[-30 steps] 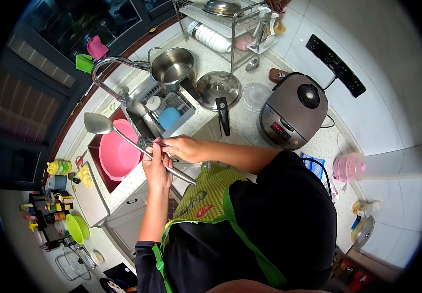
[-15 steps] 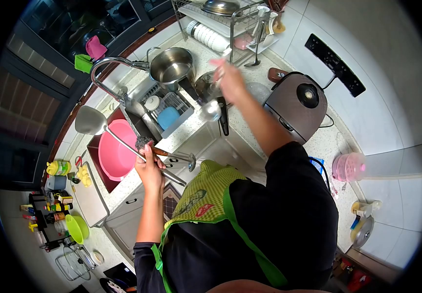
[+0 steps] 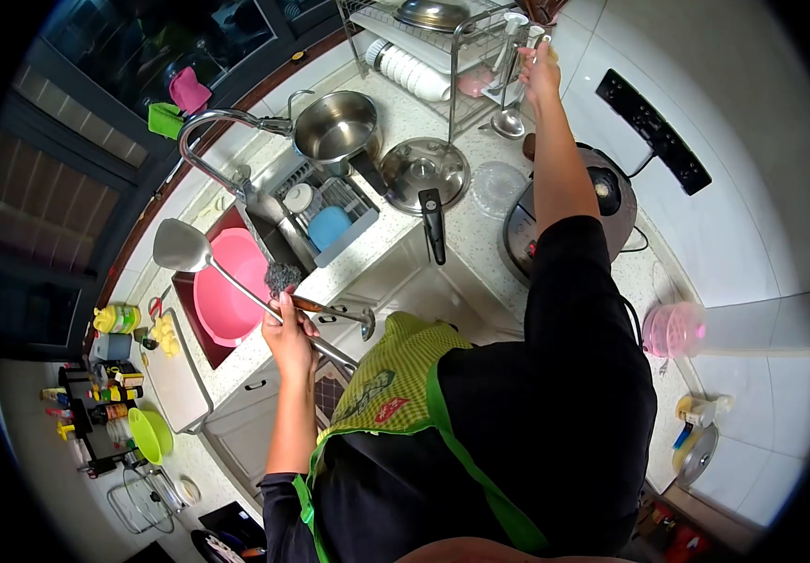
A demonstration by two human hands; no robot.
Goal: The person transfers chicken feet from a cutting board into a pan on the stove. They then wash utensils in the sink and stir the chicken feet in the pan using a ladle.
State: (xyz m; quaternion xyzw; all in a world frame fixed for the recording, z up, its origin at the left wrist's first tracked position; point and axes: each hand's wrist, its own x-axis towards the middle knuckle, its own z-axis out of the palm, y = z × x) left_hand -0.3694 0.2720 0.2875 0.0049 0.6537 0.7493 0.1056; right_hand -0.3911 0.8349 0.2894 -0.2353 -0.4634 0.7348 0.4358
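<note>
Spatula (image 3: 183, 248) in clenched left hand (image 3: 289, 340), right hand (image 3: 540, 75) curled near ladle (image 3: 507, 124), grip unclear, red apron patch (image 3: 392, 410) unreadable

I count two hands from here: the left hand (image 3: 289, 338) at eight o'clock, the right hand (image 3: 541, 75) at one. At the left one I make out three implements: one turner (image 3: 182, 246) with its blade at nine, one wood-handled utensil (image 3: 309, 305) ending at seven, and one scouring pad (image 3: 282, 278) at nine. My feed gives me one pink basin (image 3: 227, 296) at nine, one pot (image 3: 337, 127) at eleven, one pot lid (image 3: 407, 176) at twelve, one rice cooker (image 3: 619, 220) and one power strip (image 3: 653, 133) at two, and two cloths, pink (image 3: 188, 91) and green (image 3: 164, 120), at ten.
</note>
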